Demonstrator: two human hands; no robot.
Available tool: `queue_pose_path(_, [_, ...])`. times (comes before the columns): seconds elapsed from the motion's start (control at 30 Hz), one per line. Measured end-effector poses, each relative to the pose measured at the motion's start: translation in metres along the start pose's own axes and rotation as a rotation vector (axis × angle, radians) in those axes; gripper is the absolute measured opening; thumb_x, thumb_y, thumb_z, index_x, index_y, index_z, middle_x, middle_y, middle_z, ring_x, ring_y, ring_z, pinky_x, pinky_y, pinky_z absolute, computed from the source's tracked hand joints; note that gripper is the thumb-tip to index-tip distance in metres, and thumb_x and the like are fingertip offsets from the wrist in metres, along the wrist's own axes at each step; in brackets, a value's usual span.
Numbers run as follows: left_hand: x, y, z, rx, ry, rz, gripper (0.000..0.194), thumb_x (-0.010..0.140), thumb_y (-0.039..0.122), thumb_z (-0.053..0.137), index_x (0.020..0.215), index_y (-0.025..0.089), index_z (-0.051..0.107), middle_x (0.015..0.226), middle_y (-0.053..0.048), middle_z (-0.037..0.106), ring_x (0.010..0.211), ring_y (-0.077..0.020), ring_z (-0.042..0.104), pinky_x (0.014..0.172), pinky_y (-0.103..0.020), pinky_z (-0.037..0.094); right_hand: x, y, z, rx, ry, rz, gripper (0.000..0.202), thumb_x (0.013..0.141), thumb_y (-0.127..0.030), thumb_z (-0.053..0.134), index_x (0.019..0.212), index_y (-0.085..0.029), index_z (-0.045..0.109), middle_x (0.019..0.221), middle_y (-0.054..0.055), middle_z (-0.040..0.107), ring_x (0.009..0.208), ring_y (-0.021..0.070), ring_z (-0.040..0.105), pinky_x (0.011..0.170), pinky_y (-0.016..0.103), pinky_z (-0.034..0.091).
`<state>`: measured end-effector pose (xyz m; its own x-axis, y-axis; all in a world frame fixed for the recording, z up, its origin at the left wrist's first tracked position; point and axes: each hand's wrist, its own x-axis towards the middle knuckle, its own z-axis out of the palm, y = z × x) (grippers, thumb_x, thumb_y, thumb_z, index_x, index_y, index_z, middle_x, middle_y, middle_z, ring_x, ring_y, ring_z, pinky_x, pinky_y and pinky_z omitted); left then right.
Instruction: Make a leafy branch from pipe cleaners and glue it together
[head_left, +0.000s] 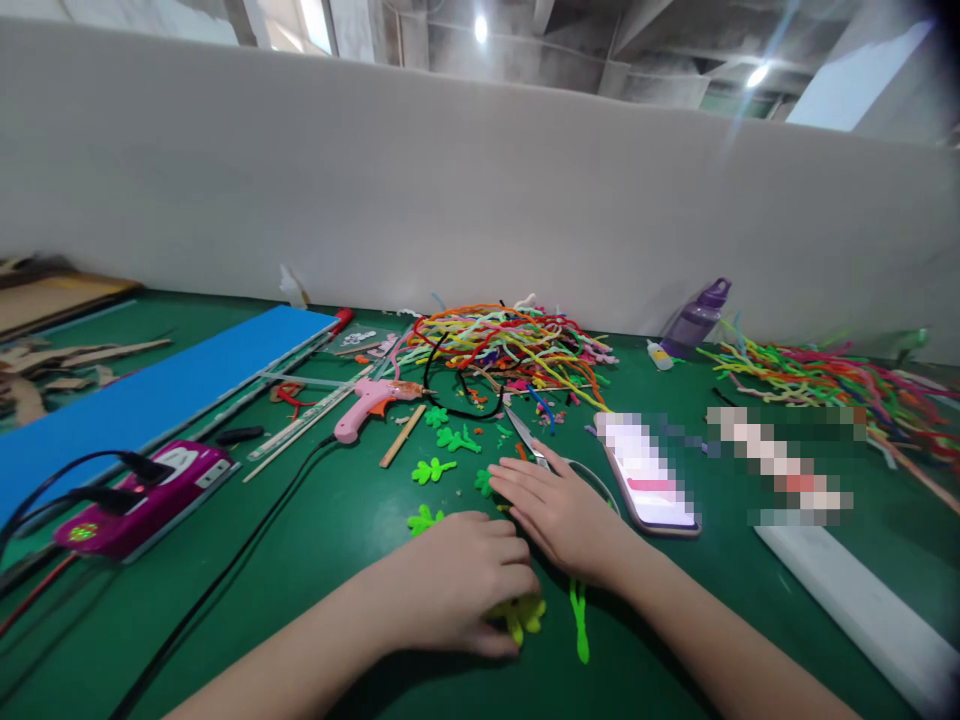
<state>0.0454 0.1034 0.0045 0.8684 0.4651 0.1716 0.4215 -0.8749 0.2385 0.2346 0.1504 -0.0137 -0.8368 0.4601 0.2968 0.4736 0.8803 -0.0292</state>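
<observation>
My left hand (461,575) is curled with its thumb and fingers around a yellow pipe-cleaner flower (525,618), part of it hidden by the fingers. My right hand (559,505) lies low with its fingers stretched out, their tips at a dark green pipe-cleaner piece (484,483). Scissors (525,432) lie partly under the right hand. Bright green pipe-cleaner shapes (431,470) lie beyond the left hand; one green shape (425,519) is half covered by it. A green pipe-cleaner stem (580,625) rests below the right wrist.
A pink glue gun (367,405) with a trailing cord lies left of centre. Pipe cleaners (510,340) are heaped at the back. A phone (649,475) lies right. A purple power strip (150,505) and blue board (187,370) are left; a purple bottle (697,318) stands at the wall.
</observation>
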Motion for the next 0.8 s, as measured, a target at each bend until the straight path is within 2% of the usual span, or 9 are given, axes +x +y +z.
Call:
queue_pose_path(0.1, [-0.005, -0.009, -0.002, -0.059, -0.070, -0.078, 0.023, 0.075, 0.039, 0.069, 0.093, 0.026, 0.065, 0.088, 0.000, 0.066, 0.083, -0.0170, 0.060, 0.068, -0.028, 0.041, -0.002, 0.001, 0.004, 0.020, -0.020, -0.039, 0.038, 0.096, -0.018, 0.037, 0.131, -0.011, 0.047, 0.129, 0.010, 0.058, 0.127, 0.0206, 0.047, 0.116, 0.051, 0.015])
queue_pose_path(0.2, [-0.012, -0.018, -0.012, -0.102, -0.117, -0.200, 0.023, 0.072, 0.031, 0.071, 0.093, 0.026, 0.064, 0.091, 0.001, 0.065, 0.086, -0.0176, 0.061, 0.072, -0.026, 0.042, -0.002, 0.000, 0.005, 0.040, -0.012, -0.038, 0.036, 0.096, -0.018, 0.036, 0.128, -0.012, 0.050, 0.126, 0.009, 0.061, 0.124, 0.0197, 0.050, 0.117, 0.050, 0.013])
queue_pose_path(0.3, [-0.021, -0.030, -0.021, -0.172, -0.150, -0.353, 0.023, 0.071, 0.027, 0.072, 0.092, 0.025, 0.063, 0.090, 0.002, 0.064, 0.078, -0.0153, 0.061, 0.065, -0.023, 0.042, -0.001, -0.001, 0.004, 0.046, 0.004, -0.037, 0.033, 0.096, -0.018, 0.037, 0.124, -0.013, 0.053, 0.124, 0.008, 0.062, 0.122, 0.0185, 0.052, 0.118, 0.049, 0.012])
queue_pose_path(0.37, [-0.028, -0.041, -0.025, -0.215, -0.157, -0.442, 0.022, 0.071, 0.027, 0.072, 0.091, 0.025, 0.064, 0.087, 0.003, 0.063, 0.072, -0.0134, 0.059, 0.061, -0.022, 0.040, 0.000, -0.002, 0.003, 0.037, 0.008, -0.033, 0.032, 0.096, -0.018, 0.037, 0.123, -0.013, 0.054, 0.122, 0.008, 0.063, 0.120, 0.0183, 0.053, 0.117, 0.050, 0.012])
queue_pose_path(0.53, [-0.047, -0.067, -0.034, -0.219, -0.151, -0.577, 0.020, 0.071, 0.032, 0.072, 0.088, 0.024, 0.065, 0.085, 0.002, 0.062, 0.073, -0.0147, 0.059, 0.058, -0.022, 0.040, 0.003, -0.003, 0.003, -0.004, 0.041, -0.048, 0.032, 0.097, -0.019, 0.037, 0.124, -0.014, 0.053, 0.118, 0.006, 0.066, 0.115, 0.0189, 0.057, 0.115, 0.055, 0.016])
queue_pose_path(0.67, [-0.051, -0.072, -0.036, -0.137, -0.058, -0.556, 0.041, 0.069, 0.049, 0.071, 0.101, 0.024, 0.061, 0.091, 0.000, 0.063, 0.079, -0.0171, 0.059, 0.063, -0.023, 0.043, 0.004, -0.004, 0.000, -0.080, 0.159, -0.038, 0.031, 0.094, -0.018, 0.042, 0.122, -0.011, 0.055, 0.114, 0.009, 0.068, 0.109, 0.0200, 0.060, 0.113, 0.054, 0.024])
queue_pose_path(0.73, [-0.045, -0.070, -0.031, -0.058, 0.013, -0.522, 0.034, 0.081, 0.051, 0.059, 0.100, 0.023, 0.060, 0.094, -0.001, 0.062, 0.081, -0.0173, 0.059, 0.068, -0.025, 0.044, 0.004, -0.004, -0.003, -0.115, 0.213, -0.012, 0.030, 0.092, -0.014, 0.043, 0.119, -0.010, 0.057, 0.110, 0.010, 0.069, 0.106, 0.0205, 0.062, 0.112, 0.054, 0.025])
queue_pose_path(0.8, [-0.037, -0.067, -0.023, 0.070, 0.078, -0.478, 0.027, 0.089, 0.044, 0.049, 0.094, 0.021, 0.061, 0.090, -0.003, 0.062, 0.084, -0.0180, 0.060, 0.070, -0.027, 0.044, 0.004, -0.004, -0.005, -0.128, 0.233, 0.016, 0.029, 0.091, -0.010, 0.043, 0.115, -0.010, 0.060, 0.107, 0.010, 0.070, 0.104, 0.0206, 0.062, 0.112, 0.055, 0.024])
